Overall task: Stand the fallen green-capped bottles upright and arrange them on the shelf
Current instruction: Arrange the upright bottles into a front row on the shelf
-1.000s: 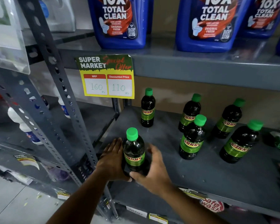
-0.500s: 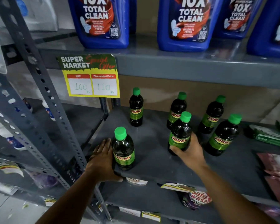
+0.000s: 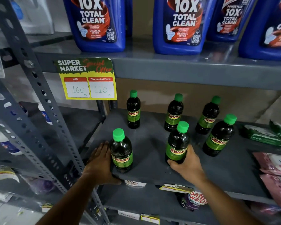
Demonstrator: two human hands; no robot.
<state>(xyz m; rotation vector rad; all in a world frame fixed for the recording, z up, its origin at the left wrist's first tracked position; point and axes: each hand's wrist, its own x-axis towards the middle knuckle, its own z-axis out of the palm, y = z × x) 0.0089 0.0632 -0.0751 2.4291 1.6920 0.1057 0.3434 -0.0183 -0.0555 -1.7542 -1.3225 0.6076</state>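
Several dark green-capped "Sunny" bottles stand upright on the grey shelf point(image 3: 149, 153). My left hand point(image 3: 99, 161) lies flat against the left side of the front-left bottle point(image 3: 121, 151), near the shelf's front corner. My right hand point(image 3: 187, 161) is wrapped around the base of the front-middle bottle point(image 3: 177, 143). Behind stand three more bottles: back-left point(image 3: 133, 109), back-middle point(image 3: 173, 113) and back-right point(image 3: 208, 116). Another bottle point(image 3: 219, 136) stands to the right of my right hand.
A slanted perforated steel upright point(image 3: 39, 98) runs left of the shelf. A yellow price tag point(image 3: 88, 80) hangs from the upper shelf, which carries blue cleaner jugs point(image 3: 180, 25). Green packets point(image 3: 263, 135) and pink packets point(image 3: 276, 169) lie at the shelf's right end.
My right hand left the front-left bottle, moved right and closed on the front-middle bottle. My left hand stayed against the front-left bottle. The camera moved closer.
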